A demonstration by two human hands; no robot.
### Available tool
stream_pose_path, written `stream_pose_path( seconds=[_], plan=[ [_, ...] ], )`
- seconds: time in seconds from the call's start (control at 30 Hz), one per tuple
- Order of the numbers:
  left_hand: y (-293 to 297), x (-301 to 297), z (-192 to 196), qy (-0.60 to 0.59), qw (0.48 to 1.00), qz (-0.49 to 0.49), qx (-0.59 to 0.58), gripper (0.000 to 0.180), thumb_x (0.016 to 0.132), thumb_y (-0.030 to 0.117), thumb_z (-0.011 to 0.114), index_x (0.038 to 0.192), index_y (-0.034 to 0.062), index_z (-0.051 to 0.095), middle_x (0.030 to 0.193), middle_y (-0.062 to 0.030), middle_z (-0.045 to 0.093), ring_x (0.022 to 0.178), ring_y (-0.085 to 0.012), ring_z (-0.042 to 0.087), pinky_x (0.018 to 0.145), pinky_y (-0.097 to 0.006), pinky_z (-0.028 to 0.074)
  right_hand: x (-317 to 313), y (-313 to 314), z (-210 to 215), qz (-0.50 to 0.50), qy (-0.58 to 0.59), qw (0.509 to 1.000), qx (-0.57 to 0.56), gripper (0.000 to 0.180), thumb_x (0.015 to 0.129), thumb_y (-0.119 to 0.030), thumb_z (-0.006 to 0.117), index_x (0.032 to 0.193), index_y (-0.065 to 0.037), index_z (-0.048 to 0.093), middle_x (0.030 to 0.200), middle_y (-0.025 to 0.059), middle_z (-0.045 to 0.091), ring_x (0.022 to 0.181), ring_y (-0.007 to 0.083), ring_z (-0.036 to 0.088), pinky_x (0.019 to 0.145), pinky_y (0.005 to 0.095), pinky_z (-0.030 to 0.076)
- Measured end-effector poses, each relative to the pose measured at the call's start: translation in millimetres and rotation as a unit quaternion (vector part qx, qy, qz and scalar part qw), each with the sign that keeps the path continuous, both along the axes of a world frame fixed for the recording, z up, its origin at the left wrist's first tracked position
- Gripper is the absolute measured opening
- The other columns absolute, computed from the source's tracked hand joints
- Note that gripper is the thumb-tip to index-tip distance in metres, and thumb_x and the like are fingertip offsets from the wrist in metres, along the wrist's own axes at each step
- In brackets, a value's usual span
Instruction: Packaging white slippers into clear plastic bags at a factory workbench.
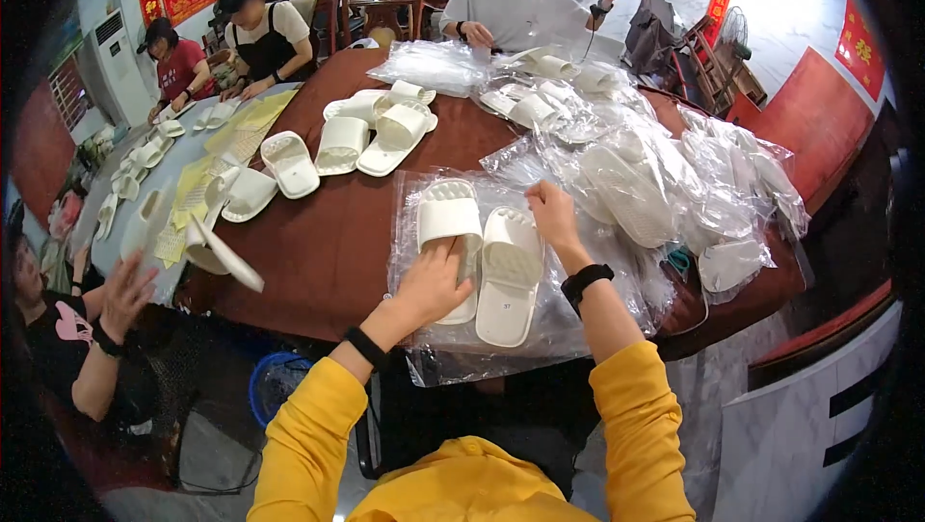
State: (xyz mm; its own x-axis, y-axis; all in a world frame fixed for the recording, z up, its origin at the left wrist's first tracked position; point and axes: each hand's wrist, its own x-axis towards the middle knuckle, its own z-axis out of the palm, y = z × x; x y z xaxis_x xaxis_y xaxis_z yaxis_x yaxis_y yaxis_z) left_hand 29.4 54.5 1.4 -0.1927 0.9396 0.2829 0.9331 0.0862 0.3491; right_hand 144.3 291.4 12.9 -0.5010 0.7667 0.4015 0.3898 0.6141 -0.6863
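Two white slide slippers lie side by side on clear plastic bags in front of me. My left hand (434, 283) reaches into the left slipper (449, 223), with its fingertips hidden under the strap. The right slipper (508, 276) rests a little nearer to me, a small label on its insole. Beside that slipper's toe, my right hand (552, 214) is closed above the clear plastic bag (414, 204); whatever its fingers pinch, if anything, is hidden.
More white slippers (342, 142) stand on the brown tablecloth (318, 252). Bagged slippers (646, 185) are heaped at the right. A blue-rimmed basket (258, 395) sits below the table. At the left, a co-worker's hand (125, 291) is near a tilted slipper (224, 254); other people work around the tables.
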Motion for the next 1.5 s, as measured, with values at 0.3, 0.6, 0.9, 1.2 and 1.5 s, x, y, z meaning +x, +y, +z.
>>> stream_pose_path(
  seconds=[0.3, 0.6, 0.9, 1.2, 1.5],
  plan=[
    [12.6, 4.9, -1.4, 0.020, 0.999, -0.027, -0.005, 0.077, 0.083, 0.035, 0.057, 0.138, -0.0115, 0.033, 0.139, -0.0308, 0.038, 0.130, -0.0433, 0.038, 0.113, -0.045, 0.028, -38.1, -51.5, 54.5, 0.140, 0.062, 0.987, -0.044, 0.028, 0.082, 0.005, 0.047, 0.104, 0.001, 0.064, 0.094, 0.0192, 0.068, 0.069, 0.0234, 0.069, 0.066, 0.0343, 0.054],
    [13.4, 4.8, -6.8, 0.010, 0.999, -0.041, 0.025, 0.075, 0.083, 0.034, 0.056, 0.140, -0.0090, 0.031, 0.139, -0.0304, 0.037, 0.129, -0.0446, 0.039, 0.112, -0.048, 0.029, -42.2, -49.2, 32.5, 0.176, 0.008, 0.968, -0.178, 0.050, 0.076, 0.008, 0.042, 0.120, -0.002, 0.065, 0.114, 0.0165, 0.066, 0.070, 0.0165, 0.065, 0.070, 0.0306, 0.053],
    [0.7, 14.9, 0.0, 0.038, 0.987, -0.021, 0.157, 0.051, 0.084, 0.020, 0.063, 0.127, -0.0027, 0.050, 0.122, -0.0201, 0.054, 0.097, -0.0375, 0.060, 0.082, -0.044, 0.051, -29.4, -81.5, 18.8, 0.167, 0.184, 0.946, -0.208, 0.034, 0.091, 0.002, 0.042, 0.117, 0.002, 0.064, 0.107, 0.0105, 0.066, 0.075, 0.0120, 0.064, 0.071, 0.0253, 0.051],
    [19.1, -26.7, 61.7, -0.053, 0.957, -0.018, 0.284, 0.022, 0.085, 0.011, 0.060, 0.105, 0.0012, 0.061, 0.094, -0.0172, 0.064, 0.081, -0.0340, 0.064, 0.072, -0.041, 0.051, -12.2, -77.9, 17.3, 0.200, 0.207, 0.920, -0.266, 0.030, 0.095, -0.001, 0.044, 0.115, -0.003, 0.067, 0.097, 0.0062, 0.067, 0.084, 0.0123, 0.064, 0.080, 0.0262, 0.051],
    [74.8, -37.0, 9.2, -0.269, 0.934, 0.010, 0.236, 0.019, 0.088, 0.008, 0.056, 0.102, 0.0003, 0.065, 0.085, -0.0160, 0.068, 0.076, -0.0220, 0.066, 0.067, -0.035, 0.051, -18.6, -84.4, 9.0, 0.238, 0.203, 0.931, -0.188, 0.027, 0.091, 0.002, 0.048, 0.107, -0.002, 0.069, 0.095, 0.0052, 0.068, 0.081, 0.0107, 0.059, 0.076, 0.0257, 0.049]
  ],
)
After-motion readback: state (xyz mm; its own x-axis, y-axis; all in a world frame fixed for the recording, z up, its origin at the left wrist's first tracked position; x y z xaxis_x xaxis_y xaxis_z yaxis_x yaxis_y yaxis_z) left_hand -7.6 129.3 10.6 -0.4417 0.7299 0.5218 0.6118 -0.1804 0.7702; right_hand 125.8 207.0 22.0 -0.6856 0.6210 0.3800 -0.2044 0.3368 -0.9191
